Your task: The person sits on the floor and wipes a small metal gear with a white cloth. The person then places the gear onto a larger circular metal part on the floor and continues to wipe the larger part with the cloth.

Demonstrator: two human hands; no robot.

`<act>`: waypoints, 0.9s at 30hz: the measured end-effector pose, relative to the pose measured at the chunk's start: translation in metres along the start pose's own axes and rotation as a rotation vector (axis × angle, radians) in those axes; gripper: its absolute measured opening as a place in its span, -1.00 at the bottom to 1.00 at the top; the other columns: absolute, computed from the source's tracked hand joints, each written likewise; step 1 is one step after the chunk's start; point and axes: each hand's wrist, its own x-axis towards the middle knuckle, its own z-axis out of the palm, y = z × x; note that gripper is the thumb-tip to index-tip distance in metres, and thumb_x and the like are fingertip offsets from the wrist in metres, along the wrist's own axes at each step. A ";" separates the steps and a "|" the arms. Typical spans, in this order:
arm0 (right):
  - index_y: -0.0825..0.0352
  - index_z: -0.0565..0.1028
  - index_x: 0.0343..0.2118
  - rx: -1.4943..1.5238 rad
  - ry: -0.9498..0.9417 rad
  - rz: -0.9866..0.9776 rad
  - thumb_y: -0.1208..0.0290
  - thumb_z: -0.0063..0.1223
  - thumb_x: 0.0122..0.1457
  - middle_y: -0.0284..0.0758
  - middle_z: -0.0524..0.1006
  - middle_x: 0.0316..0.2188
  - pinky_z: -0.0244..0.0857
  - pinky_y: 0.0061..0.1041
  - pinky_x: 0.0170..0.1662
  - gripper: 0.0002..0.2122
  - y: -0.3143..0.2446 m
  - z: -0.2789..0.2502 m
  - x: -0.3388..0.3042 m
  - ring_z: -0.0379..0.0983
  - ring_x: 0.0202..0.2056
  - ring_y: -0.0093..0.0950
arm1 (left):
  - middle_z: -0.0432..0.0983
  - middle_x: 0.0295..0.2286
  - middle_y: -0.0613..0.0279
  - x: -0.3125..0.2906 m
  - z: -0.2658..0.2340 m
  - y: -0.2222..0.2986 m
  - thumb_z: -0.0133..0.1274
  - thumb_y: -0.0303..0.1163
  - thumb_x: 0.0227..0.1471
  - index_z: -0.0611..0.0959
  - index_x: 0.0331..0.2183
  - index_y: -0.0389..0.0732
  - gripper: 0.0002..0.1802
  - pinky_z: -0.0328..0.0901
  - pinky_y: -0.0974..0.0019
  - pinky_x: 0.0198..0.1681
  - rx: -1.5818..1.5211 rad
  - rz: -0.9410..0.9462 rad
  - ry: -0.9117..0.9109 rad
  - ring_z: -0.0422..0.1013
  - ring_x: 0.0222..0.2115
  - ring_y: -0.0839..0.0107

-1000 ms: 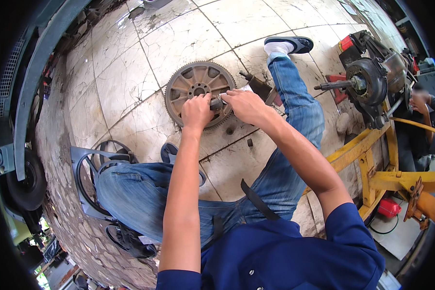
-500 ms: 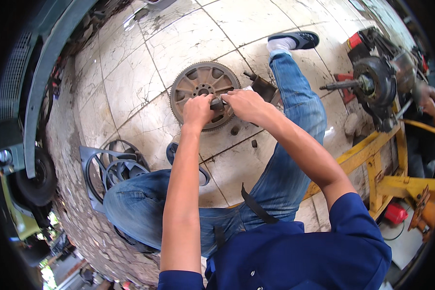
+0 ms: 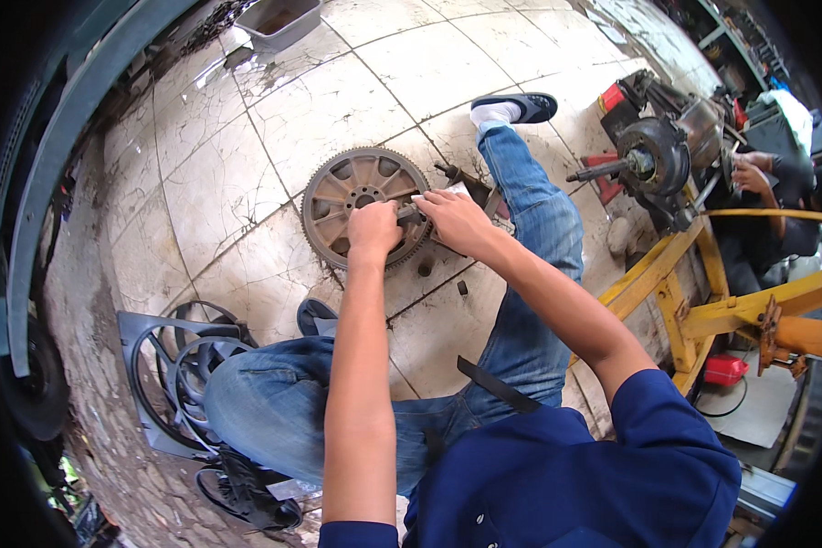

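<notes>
A toothed flywheel point(image 3: 333, 180), brown and grey with spokes, lies flat on the tiles between my legs. Over its near right part, my left hand point(image 3: 374, 230) is closed around a small grey metal part point(image 3: 410, 210), mostly hidden by the fingers. My right hand point(image 3: 457, 222) comes in from the right, its fingers pressed together at the other end of that part. Something small and pale shows at the right fingertips, too small to name. A dark boxy metal piece point(image 3: 466, 187) lies beside the flywheel, partly behind my right hand.
Two small dark cylindrical pieces, one of them a dark plug point(image 3: 463, 288), lie near my right knee. A fan shroud point(image 3: 169, 374) is at left, a grey basin point(image 3: 281, 26) far off. At right, a yellow stand point(image 3: 680, 315) stands near an axle assembly point(image 3: 653, 155); another person's hands point(image 3: 752, 173) work there.
The view has shifted, bringing the basin and the other person's hands further into sight. My left fist has turned over the metal part, and the right fingers stay close to it.
</notes>
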 end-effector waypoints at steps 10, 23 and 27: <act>0.35 0.38 0.15 0.002 0.042 0.037 0.56 -0.12 0.16 -0.10 0.42 0.13 0.16 -0.20 0.23 -0.56 0.000 0.006 0.000 0.28 0.20 -0.15 | 0.66 -0.40 0.19 0.003 0.014 0.001 0.12 -0.37 -0.04 0.72 -0.39 -0.03 -0.88 0.37 0.14 -0.18 -0.055 -0.021 0.097 0.59 -0.31 0.21; 0.28 0.37 0.16 -0.026 0.033 0.098 0.51 -0.11 0.18 -0.22 0.42 0.15 0.13 -0.13 0.23 -0.56 -0.006 0.015 -0.001 0.25 0.24 -0.23 | 0.64 -0.35 0.10 -0.008 0.000 0.001 0.15 -0.40 -0.15 0.70 -0.18 -0.03 -0.62 0.45 0.07 -0.21 -0.020 -0.038 0.102 0.58 -0.31 0.11; 0.25 0.40 0.14 0.009 0.095 0.136 0.47 -0.09 0.20 -0.25 0.42 0.14 0.11 0.01 0.22 -0.59 -0.018 0.019 -0.004 0.25 0.24 -0.25 | 0.65 -0.33 0.12 -0.011 0.004 0.000 0.19 -0.37 -0.16 0.70 -0.18 -0.01 -0.63 0.46 0.09 -0.20 0.039 -0.074 0.123 0.58 -0.29 0.12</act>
